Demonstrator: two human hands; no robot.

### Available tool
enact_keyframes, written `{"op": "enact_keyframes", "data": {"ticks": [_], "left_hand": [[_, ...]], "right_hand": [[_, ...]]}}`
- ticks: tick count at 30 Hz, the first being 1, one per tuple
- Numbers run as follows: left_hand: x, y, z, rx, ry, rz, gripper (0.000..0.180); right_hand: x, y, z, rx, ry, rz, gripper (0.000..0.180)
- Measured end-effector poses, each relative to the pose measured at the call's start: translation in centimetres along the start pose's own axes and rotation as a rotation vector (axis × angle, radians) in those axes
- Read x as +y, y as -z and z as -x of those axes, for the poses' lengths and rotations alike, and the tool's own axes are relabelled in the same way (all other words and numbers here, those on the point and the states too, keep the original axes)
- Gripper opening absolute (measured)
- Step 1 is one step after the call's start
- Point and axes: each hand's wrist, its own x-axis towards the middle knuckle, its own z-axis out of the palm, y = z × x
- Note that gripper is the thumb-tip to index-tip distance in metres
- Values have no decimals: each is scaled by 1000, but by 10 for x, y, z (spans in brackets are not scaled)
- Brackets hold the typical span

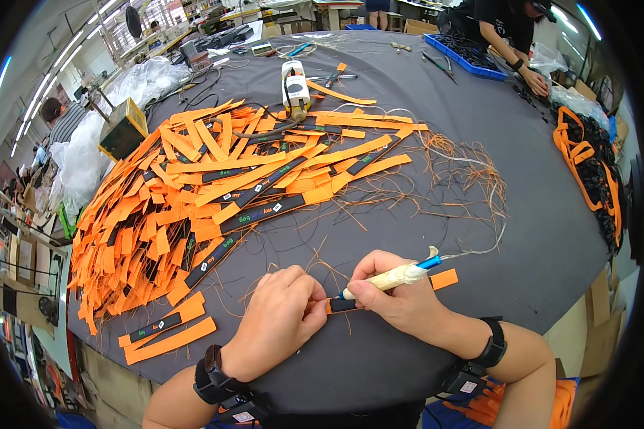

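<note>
My right hand (411,311) is closed around a pen-shaped corded tool (392,277) wrapped in cream tape, with a blue rear end. Its tip points left, at the edge of a black and orange strap (343,305). My left hand (280,314) pinches the left end of that strap between thumb and fingers, just above the table. The strap's middle runs beneath my right hand, and an orange end shows beyond it. Further left, a large heap of orange straps with black printed labels (193,193) covers the table. Two finished-looking strips (172,339) lie apart from the heap, near my left wrist.
Loose orange and black threads (472,168) trail around the tool's pale cord. A white power box (295,84) stands behind the heap. Across the table a co-worker's hand (535,80) is beside a blue tray (465,56). Black and orange straps (587,171) are piled at the right edge.
</note>
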Motion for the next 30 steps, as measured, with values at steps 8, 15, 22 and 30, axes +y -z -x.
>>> {"op": "enact_keyframes", "data": {"ticks": [8, 15, 22, 30], "left_hand": [[0, 0, 0, 15, 6, 18, 13], [-1, 5, -2, 70, 22, -67, 13], [8, 24, 3, -104, -1, -53, 20], [2, 16, 4, -108, -55, -34, 12]], "right_hand": [[1, 0, -1, -3, 13, 26, 18], [5, 1, 0, 27, 23, 22, 17], [-4, 1, 1, 36, -72, -43, 15], [-1, 2, 1, -31, 16, 30, 15]]}}
